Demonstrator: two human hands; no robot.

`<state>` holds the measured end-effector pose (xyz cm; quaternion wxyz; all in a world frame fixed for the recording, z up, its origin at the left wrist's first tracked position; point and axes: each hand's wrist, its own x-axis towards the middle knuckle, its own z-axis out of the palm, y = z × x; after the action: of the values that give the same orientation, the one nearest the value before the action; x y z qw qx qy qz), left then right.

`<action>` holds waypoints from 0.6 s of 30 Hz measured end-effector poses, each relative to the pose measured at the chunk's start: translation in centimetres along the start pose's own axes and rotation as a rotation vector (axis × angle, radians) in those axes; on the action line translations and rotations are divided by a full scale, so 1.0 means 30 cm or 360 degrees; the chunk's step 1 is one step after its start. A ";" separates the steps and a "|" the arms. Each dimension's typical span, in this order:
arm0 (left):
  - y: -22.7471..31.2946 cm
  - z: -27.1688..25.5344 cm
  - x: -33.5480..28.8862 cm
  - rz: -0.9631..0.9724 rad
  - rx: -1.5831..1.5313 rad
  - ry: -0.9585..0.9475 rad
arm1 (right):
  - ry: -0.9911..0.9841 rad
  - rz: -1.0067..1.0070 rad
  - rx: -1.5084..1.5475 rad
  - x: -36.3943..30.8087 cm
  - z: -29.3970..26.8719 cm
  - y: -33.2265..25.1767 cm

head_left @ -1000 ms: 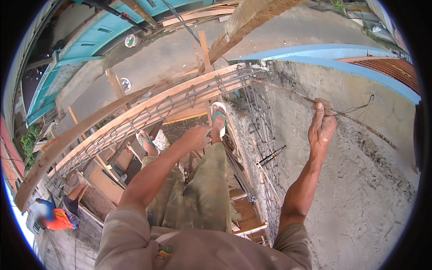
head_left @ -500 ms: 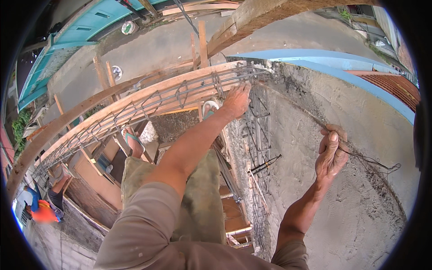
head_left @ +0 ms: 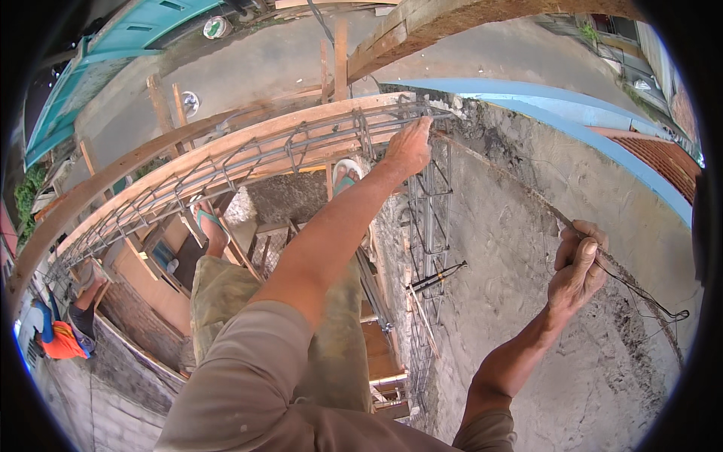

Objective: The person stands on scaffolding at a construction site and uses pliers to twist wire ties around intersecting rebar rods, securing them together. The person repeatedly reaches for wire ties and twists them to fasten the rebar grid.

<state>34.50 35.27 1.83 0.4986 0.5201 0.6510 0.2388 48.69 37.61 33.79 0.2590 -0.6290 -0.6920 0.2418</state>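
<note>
My left hand (head_left: 410, 145) is closed at the corner where the horizontal rebar cage (head_left: 290, 145) meets another steel cage (head_left: 431, 203); what its fingers grip is hidden. To the right, my right hand (head_left: 578, 264) pinches thin dark wire (head_left: 640, 290), whose looped loose ends stick out past the fingers over the grey cement surface (head_left: 504, 301). A thin brownish line runs between both hands; whether it is wire or an edge I cannot tell. A black long-handled tool like pincers (head_left: 438, 277) rests across the second cage, below my left hand.
A formwork board (head_left: 226, 157) runs along the horizontal cage. My sandalled feet (head_left: 346, 177) stand among timber props. A thick wooden beam (head_left: 452, 30) crosses above, near the blue ledge (head_left: 527, 98). A person in orange (head_left: 64, 340) is at lower left, beside drops and openings.
My right hand has moved right and slightly down with the wire. My left hand has shifted a little right and up along the cage corner. The view has tilted slightly.
</note>
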 end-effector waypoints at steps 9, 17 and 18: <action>-0.078 -0.010 -0.056 0.0005 0.0360 -0.0208 | 0.0377 0.0192 0.0015 -0.003 0.047 0.014; -0.105 -0.041 0.144 -0.0122 0.0272 -0.0941 | 0.0074 0.0020 -0.0171 -0.007 0.016 -0.033; -0.105 -0.041 0.148 -0.0176 0.0246 -0.1035 | -0.0010 -0.0066 -0.0139 -0.004 0.002 -0.025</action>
<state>32.19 38.51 -2.08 0.6515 0.5692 0.5013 -0.0169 48.09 37.43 34.24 0.2340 -0.6245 -0.7155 0.2080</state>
